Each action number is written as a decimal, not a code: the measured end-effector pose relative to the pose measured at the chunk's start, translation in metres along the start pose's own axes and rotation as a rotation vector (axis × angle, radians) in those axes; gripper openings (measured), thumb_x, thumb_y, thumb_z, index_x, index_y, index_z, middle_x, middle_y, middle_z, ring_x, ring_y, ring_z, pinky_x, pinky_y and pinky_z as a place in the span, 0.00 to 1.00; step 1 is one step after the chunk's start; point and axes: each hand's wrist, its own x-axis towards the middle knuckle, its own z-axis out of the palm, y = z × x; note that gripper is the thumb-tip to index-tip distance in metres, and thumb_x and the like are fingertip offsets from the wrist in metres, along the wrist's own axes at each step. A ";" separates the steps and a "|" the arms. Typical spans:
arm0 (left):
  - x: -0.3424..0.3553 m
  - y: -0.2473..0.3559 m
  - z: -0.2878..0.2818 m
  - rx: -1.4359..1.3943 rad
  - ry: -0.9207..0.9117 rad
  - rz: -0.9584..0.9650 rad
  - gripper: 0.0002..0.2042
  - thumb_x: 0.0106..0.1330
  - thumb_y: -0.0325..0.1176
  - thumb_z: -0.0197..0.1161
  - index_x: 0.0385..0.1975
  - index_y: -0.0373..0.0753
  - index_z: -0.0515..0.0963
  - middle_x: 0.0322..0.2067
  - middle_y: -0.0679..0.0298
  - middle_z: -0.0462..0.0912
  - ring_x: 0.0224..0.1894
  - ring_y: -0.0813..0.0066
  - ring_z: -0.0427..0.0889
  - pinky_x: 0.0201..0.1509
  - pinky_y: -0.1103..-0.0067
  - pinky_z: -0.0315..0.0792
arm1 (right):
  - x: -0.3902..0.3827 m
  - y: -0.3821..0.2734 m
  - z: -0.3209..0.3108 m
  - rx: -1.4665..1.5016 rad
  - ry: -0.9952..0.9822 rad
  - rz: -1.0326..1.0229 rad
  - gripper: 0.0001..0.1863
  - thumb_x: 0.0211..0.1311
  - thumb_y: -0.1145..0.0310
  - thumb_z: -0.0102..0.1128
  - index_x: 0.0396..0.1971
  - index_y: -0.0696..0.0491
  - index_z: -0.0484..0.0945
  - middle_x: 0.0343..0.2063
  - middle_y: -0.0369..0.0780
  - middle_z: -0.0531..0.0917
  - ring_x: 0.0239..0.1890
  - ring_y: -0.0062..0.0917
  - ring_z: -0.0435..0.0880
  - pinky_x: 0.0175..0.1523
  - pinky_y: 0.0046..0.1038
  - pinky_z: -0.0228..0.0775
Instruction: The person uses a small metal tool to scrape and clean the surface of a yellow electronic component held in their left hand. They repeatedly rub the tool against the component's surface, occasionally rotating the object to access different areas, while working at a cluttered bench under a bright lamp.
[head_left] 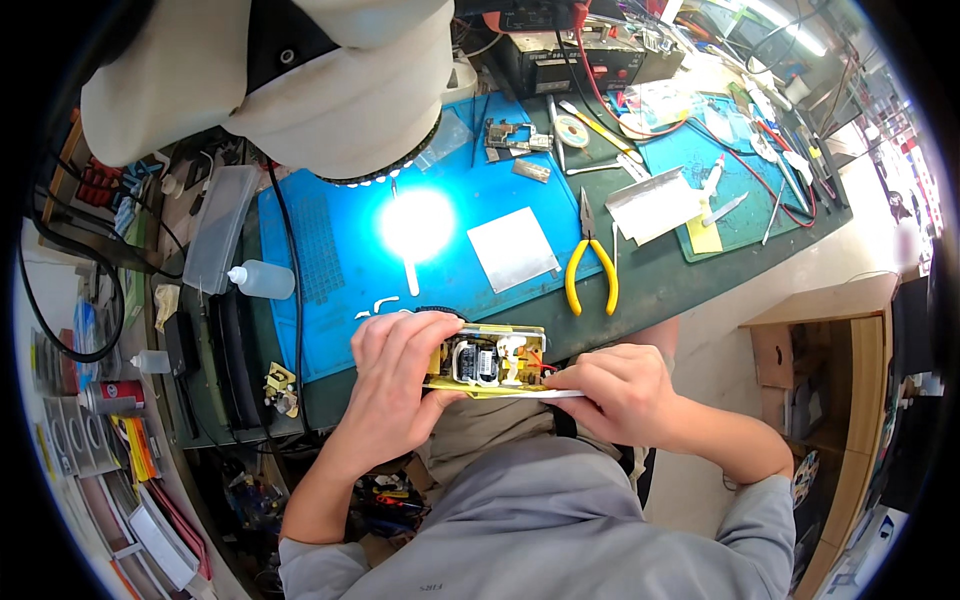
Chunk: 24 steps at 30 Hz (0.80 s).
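Just in front of my body I hold an opened circuit assembly (478, 362) with a black component, white blobs and yellow tape around its edges. My left hand (395, 375) is wrapped round its left end, fingers on top and thumb underneath. At the right end, my right hand (625, 390) is closed, its fingertips beside a short red wire. A thin white strip (540, 393) runs along the assembly's lower edge into the right fingers; what kind of part it is I cannot tell. Beyond my right hand, pliers (593, 265) with yellow handles lie on the bench.
A large white lamp-like head (340, 90) hangs over the blue mat (345, 300), casting a bright spot. On the mat lies a square metal plate (513, 250). A squeeze bottle (262, 280) is at the left; a bent metal sheet (655, 205) lies beyond the pliers.
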 end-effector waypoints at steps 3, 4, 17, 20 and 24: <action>0.000 0.000 0.001 -0.012 0.007 -0.008 0.33 0.57 0.35 0.74 0.64 0.39 0.71 0.62 0.59 0.77 0.64 0.55 0.70 0.71 0.59 0.56 | 0.013 -0.025 -0.017 -0.135 -0.093 0.057 0.12 0.58 0.65 0.75 0.33 0.52 0.80 0.23 0.34 0.78 0.23 0.28 0.83 0.28 0.31 0.75; 0.000 0.000 0.001 -0.015 0.010 -0.015 0.33 0.56 0.34 0.75 0.64 0.39 0.71 0.62 0.59 0.78 0.64 0.55 0.70 0.71 0.60 0.56 | 0.017 -0.031 -0.021 -0.158 -0.116 0.059 0.12 0.59 0.64 0.74 0.32 0.52 0.79 0.23 0.34 0.77 0.23 0.27 0.82 0.28 0.30 0.75; 0.000 0.001 0.002 0.016 0.009 -0.017 0.33 0.58 0.36 0.74 0.65 0.39 0.71 0.62 0.59 0.78 0.63 0.55 0.71 0.71 0.59 0.56 | 0.008 -0.042 -0.007 -0.317 -0.010 0.035 0.10 0.54 0.70 0.71 0.27 0.50 0.74 0.21 0.31 0.72 0.22 0.19 0.78 0.25 0.26 0.68; 0.000 0.003 0.002 0.025 0.004 -0.015 0.33 0.59 0.38 0.74 0.65 0.39 0.71 0.62 0.59 0.78 0.63 0.55 0.71 0.71 0.59 0.56 | 0.002 -0.042 -0.004 -0.333 0.014 0.024 0.08 0.53 0.70 0.71 0.30 0.51 0.78 0.21 0.30 0.72 0.21 0.18 0.77 0.24 0.26 0.67; 0.000 0.002 0.002 0.026 0.007 -0.009 0.33 0.59 0.40 0.74 0.65 0.39 0.71 0.62 0.59 0.78 0.63 0.55 0.70 0.71 0.59 0.55 | -0.003 -0.030 -0.002 -0.316 0.030 -0.038 0.09 0.53 0.69 0.72 0.32 0.52 0.82 0.21 0.30 0.72 0.21 0.18 0.77 0.24 0.26 0.66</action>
